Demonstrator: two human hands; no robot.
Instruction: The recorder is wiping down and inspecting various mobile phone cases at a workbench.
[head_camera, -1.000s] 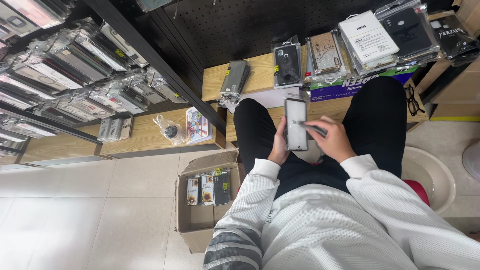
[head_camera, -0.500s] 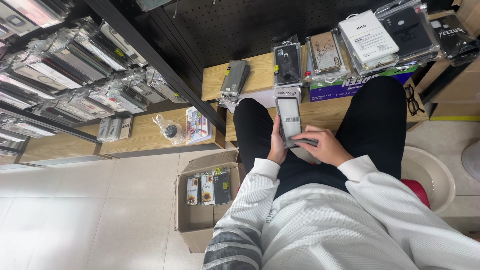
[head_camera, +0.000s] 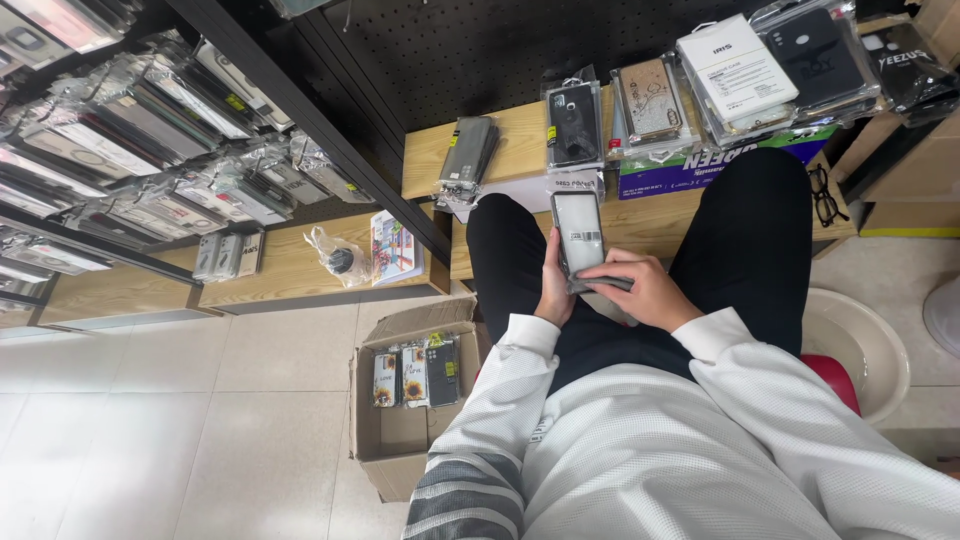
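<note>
Change: packaged phone case has shifted up-left, centre frame.
Left hand: fingers clasp its edge.
Right hand: fingers closed on bottom end.

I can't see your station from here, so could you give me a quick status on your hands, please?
Left hand and right hand both grip a packaged phone case above the lap. Cardboard box of cases on floor to the left. Nothing obstructing.

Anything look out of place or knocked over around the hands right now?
Mostly tidy. One dark packaged case lies askew, overhanging the wooden shelf edge. A pair of glasses sits loose on the shelf by the right knee. Both hands hold the packaged case steadily.
</note>
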